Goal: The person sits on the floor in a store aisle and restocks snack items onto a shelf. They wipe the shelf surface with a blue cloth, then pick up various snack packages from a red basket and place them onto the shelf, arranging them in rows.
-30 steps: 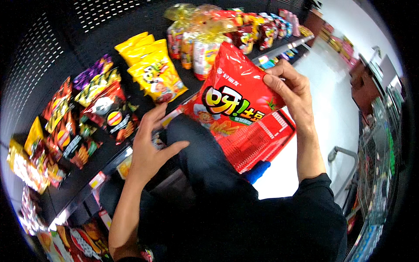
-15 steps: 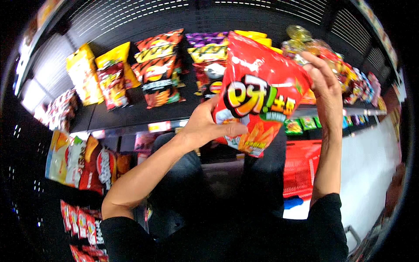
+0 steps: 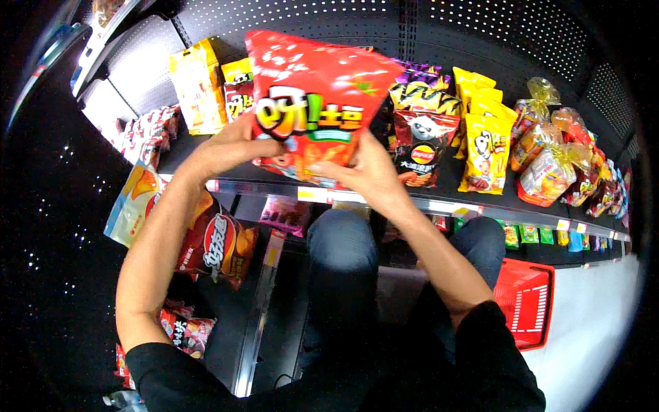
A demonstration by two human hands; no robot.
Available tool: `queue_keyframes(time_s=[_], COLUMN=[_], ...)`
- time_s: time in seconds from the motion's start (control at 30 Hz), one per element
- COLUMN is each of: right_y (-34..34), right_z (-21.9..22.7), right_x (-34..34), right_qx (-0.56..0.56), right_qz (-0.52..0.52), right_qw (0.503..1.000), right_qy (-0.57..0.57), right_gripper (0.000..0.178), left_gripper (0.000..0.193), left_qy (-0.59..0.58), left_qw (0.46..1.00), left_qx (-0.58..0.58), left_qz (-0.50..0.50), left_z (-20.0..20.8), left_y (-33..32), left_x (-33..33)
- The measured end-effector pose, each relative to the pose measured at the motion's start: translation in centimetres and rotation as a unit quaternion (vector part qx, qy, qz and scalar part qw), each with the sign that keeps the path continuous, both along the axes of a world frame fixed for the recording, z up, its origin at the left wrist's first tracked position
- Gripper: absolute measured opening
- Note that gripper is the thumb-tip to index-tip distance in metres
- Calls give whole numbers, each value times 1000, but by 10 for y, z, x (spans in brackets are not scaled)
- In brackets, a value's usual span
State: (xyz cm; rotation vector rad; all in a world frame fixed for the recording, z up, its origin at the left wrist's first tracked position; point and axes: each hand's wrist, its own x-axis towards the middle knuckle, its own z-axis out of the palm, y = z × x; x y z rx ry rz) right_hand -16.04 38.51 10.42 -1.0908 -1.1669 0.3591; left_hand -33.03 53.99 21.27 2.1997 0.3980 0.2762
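A large red snack bag (image 3: 316,79) with fries pictured on it is held up in front of the black shelf, upright and leaning slightly. My left hand (image 3: 230,147) grips its lower left side, the thumb across the front. At the lower right edge my right hand (image 3: 367,172) closes on it, thumb also on the front. The fingers behind the bag are hidden. Just right of the bag stand dark red chip bags (image 3: 424,147) with a panda picture. Left of it is a row with a yellow pouch (image 3: 198,89); the bag covers part of that row.
Yellow bags (image 3: 487,147) and tied clear packs (image 3: 549,172) fill the shelf's right side. The shelf's front edge (image 3: 412,204) runs below my hands. A red shopping basket (image 3: 525,302) sits on the pale floor at right. Large brown chip bags (image 3: 218,237) are at lower left.
The red bag has moved left and tilts less. My right hand has come down from its upper right corner to its lower right edge. The view has shifted too.
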Motion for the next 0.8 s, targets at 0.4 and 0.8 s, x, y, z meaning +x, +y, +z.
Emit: queue_keyframes(time_s=[0.4, 0.8], right_y=[200, 260], right_z=[-37, -98], right_x=[-78, -59], right_qx=[-175, -222], right_qz=[-87, -100], right_qw=[980, 968], right_qy=[-46, -57], right_gripper=[82, 78], left_gripper=[41, 39], left_qy=[141, 131], left_qw=[953, 917], left_qx=[-114, -274], left_qz=[244, 258], left_z=[-37, -116], left_y=[179, 238], left_x=[-64, -34])
